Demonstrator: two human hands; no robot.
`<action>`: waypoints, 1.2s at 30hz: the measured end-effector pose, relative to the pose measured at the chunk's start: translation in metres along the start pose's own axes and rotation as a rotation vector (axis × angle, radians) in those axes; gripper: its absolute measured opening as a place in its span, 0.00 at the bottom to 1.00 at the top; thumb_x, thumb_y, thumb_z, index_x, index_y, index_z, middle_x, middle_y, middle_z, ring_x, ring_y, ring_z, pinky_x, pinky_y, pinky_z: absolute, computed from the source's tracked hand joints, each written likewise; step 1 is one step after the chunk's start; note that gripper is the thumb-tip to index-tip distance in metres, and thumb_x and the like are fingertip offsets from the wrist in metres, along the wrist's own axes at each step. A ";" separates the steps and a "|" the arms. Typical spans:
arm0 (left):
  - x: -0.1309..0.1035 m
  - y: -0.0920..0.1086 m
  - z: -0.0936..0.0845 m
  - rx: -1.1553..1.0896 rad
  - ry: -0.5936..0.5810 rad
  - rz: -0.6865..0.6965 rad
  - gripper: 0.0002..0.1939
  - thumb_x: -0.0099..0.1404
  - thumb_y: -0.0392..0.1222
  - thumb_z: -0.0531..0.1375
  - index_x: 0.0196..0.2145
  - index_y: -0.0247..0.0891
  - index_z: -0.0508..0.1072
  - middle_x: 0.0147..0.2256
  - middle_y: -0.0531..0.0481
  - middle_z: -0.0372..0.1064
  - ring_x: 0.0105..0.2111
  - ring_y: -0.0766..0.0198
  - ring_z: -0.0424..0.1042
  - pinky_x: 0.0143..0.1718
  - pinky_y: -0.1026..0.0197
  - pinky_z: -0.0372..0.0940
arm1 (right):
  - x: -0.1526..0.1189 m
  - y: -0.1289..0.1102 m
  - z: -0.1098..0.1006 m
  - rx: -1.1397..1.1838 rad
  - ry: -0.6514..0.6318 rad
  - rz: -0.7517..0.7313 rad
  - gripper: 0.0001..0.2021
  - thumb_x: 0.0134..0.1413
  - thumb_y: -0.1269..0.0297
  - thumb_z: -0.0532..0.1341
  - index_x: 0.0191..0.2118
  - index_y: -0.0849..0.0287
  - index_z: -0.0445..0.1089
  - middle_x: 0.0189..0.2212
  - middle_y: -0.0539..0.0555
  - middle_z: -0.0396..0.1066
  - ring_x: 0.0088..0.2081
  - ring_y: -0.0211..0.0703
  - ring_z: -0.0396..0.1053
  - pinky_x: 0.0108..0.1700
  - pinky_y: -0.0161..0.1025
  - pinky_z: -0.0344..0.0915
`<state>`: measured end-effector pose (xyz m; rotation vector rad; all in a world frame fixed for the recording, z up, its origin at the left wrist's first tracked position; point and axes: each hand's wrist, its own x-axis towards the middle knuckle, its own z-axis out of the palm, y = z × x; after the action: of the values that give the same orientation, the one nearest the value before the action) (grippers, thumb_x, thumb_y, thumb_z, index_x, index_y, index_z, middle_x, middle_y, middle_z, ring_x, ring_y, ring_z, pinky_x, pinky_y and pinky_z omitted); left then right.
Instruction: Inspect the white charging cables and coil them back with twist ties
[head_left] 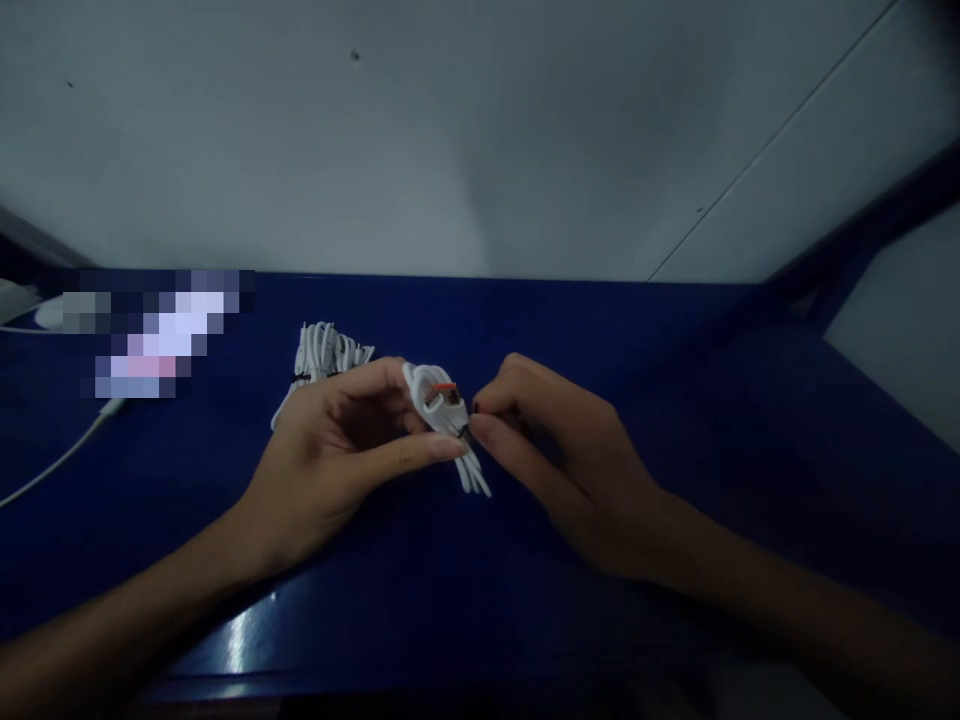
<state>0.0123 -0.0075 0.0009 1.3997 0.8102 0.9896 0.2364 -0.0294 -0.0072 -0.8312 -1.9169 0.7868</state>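
Note:
My left hand (337,440) holds a coiled white cable (429,385) between its thumb and fingers. An orange piece (445,386) shows inside the coil's loop, and the cable's loose loops hang down to the right of the thumb. A thin black tie (463,431) goes round the coil. My right hand (559,430) pinches a dark end of what looks like this tie with thumb and index finger, just right of the coil. Behind my left hand, a bundle of white cables (326,348) with a black tie lies on the blue table (480,570).
At the left, a pixelated bright object (176,335) lies on the table with a white cable (64,460) running from it. A white item (52,314) sits farther left. A pale wall (420,150) rises behind the table's back edge.

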 end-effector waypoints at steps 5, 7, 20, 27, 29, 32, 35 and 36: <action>-0.007 -0.005 -0.003 0.351 0.048 0.292 0.12 0.65 0.39 0.78 0.44 0.49 0.86 0.36 0.53 0.80 0.34 0.61 0.79 0.38 0.59 0.75 | -0.001 -0.003 -0.001 0.459 -0.101 0.398 0.11 0.79 0.65 0.61 0.39 0.56 0.69 0.30 0.45 0.63 0.29 0.34 0.57 0.30 0.34 0.56; -0.011 -0.004 -0.005 0.544 0.018 0.451 0.11 0.67 0.37 0.76 0.46 0.48 0.86 0.37 0.52 0.82 0.35 0.60 0.80 0.37 0.58 0.74 | 0.000 0.001 -0.003 0.659 -0.183 0.518 0.11 0.79 0.63 0.61 0.39 0.56 0.68 0.30 0.44 0.61 0.26 0.33 0.54 0.28 0.34 0.52; -0.010 -0.005 -0.006 0.354 0.120 0.361 0.15 0.65 0.33 0.77 0.47 0.46 0.86 0.42 0.53 0.84 0.41 0.59 0.82 0.43 0.59 0.75 | 0.003 -0.004 -0.004 0.158 0.114 0.181 0.04 0.73 0.63 0.69 0.47 0.55 0.76 0.37 0.49 0.73 0.35 0.38 0.71 0.34 0.36 0.68; -0.007 0.000 0.000 0.160 0.175 0.159 0.15 0.58 0.33 0.81 0.42 0.46 0.88 0.39 0.54 0.86 0.40 0.58 0.85 0.46 0.58 0.80 | 0.002 0.003 -0.002 -0.297 0.164 -0.252 0.05 0.74 0.72 0.67 0.49 0.55 0.79 0.42 0.52 0.79 0.36 0.41 0.73 0.37 0.42 0.72; -0.007 0.002 0.001 0.140 0.177 0.147 0.16 0.57 0.33 0.81 0.41 0.46 0.88 0.39 0.54 0.86 0.39 0.58 0.85 0.46 0.59 0.81 | 0.003 0.004 -0.002 -0.333 0.192 -0.263 0.05 0.74 0.72 0.67 0.49 0.56 0.79 0.42 0.53 0.79 0.36 0.41 0.74 0.39 0.43 0.73; -0.006 0.003 0.001 0.115 0.173 0.123 0.14 0.58 0.33 0.81 0.40 0.45 0.88 0.38 0.54 0.86 0.38 0.59 0.86 0.45 0.59 0.82 | 0.004 0.005 -0.004 -0.348 0.202 -0.259 0.04 0.75 0.72 0.67 0.48 0.57 0.79 0.41 0.53 0.79 0.38 0.42 0.74 0.39 0.43 0.73; -0.005 0.005 0.001 0.100 0.154 0.081 0.12 0.58 0.36 0.81 0.39 0.46 0.88 0.37 0.53 0.86 0.38 0.56 0.86 0.46 0.56 0.82 | 0.004 0.007 -0.006 -0.302 0.186 -0.265 0.04 0.75 0.72 0.67 0.46 0.57 0.79 0.40 0.52 0.78 0.39 0.42 0.75 0.39 0.42 0.73; -0.004 0.006 0.000 0.095 0.146 0.063 0.12 0.58 0.37 0.81 0.39 0.47 0.89 0.37 0.53 0.87 0.38 0.54 0.87 0.46 0.55 0.83 | 0.005 0.007 -0.006 -0.275 0.180 -0.262 0.03 0.75 0.72 0.67 0.47 0.57 0.79 0.41 0.52 0.78 0.39 0.42 0.75 0.39 0.42 0.73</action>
<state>0.0105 -0.0120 0.0061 1.4543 0.9362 1.1237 0.2420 -0.0205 -0.0079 -0.7637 -1.9443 0.2847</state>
